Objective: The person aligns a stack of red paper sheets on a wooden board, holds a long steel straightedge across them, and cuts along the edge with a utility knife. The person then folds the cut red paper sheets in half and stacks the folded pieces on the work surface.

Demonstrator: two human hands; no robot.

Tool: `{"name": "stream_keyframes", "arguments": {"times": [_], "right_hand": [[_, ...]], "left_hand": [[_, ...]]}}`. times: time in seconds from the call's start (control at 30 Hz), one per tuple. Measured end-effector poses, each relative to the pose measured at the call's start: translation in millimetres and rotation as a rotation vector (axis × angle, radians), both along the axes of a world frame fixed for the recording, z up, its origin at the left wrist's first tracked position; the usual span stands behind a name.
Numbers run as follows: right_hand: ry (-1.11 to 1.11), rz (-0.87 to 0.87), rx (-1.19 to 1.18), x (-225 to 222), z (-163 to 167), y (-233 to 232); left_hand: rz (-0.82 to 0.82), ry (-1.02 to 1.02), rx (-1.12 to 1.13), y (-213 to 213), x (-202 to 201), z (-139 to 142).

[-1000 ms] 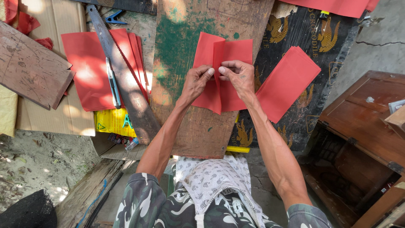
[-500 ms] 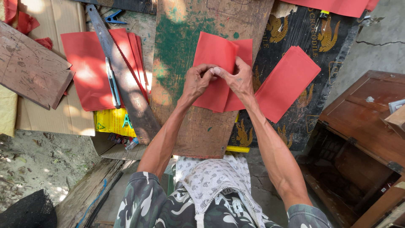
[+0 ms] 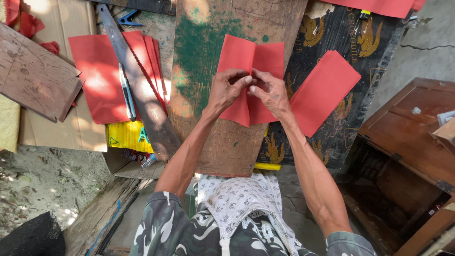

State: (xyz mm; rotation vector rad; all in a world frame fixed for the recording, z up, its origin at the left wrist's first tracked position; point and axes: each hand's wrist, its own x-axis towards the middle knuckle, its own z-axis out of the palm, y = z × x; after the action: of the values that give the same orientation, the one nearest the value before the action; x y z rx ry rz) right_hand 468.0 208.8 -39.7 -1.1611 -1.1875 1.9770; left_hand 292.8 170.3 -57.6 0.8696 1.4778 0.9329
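Observation:
A red paper sheet (image 3: 246, 61), creased down its middle, lies on a worn wooden board (image 3: 227, 142) with a green stain. My left hand (image 3: 226, 89) and my right hand (image 3: 268, 91) meet over the lower part of the crease, fingertips pinching the paper where the two halves come together. The thumbs and forefingers touch each other. Under the hands part of the sheet is hidden.
A stack of red sheets (image 3: 324, 92) lies right of my hands on a dark printed mat (image 3: 360, 42). More red sheets (image 3: 97, 78) lie left, under a hand saw (image 3: 137, 85). A brown wooden cabinet (image 3: 407, 137) stands at the right, a wood panel (image 3: 33, 71) at the left.
Both hands have slid down the crease toward me and pressed closer together. The upper halves of the red sheet now show more fully.

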Motion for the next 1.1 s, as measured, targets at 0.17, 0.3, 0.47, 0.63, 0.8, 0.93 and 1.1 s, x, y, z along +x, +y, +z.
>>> {"name": "stream_keyframes", "arguments": {"times": [0.17,0.3,0.47,0.63,0.8,0.93,1.1], "right_hand": [[-0.038,-0.013,-0.004,-1.5,-3.0,0.5],[-0.102,0.007,0.068,-2.8,-3.5,1.4],[-0.109,0.0,0.039,-4.7,-2.2,3.0],[-0.092,0.005,0.022,-4.3,1.4,4.1],[-0.163,0.011,-0.012,-3.3,1.8,5.0],[-0.157,0.022,0.063,-2.6,-0.8,4.8],[-0.19,0.02,0.102,-4.5,-2.7,4.7]], "left_hand": [[-0.025,-0.017,0.067,0.8,-3.8,-1.6],[-0.044,0.021,0.015,0.5,-3.0,-1.2],[-0.05,-0.047,0.105,1.4,-6.3,-1.0],[-0.073,-0.044,0.108,1.5,-8.4,-2.1],[-0.052,-0.034,0.087,3.0,-5.7,-3.1],[-0.06,-0.01,0.011,4.0,-5.3,-2.2],[-0.079,-0.004,0.06,5.0,-5.6,0.3]]}}
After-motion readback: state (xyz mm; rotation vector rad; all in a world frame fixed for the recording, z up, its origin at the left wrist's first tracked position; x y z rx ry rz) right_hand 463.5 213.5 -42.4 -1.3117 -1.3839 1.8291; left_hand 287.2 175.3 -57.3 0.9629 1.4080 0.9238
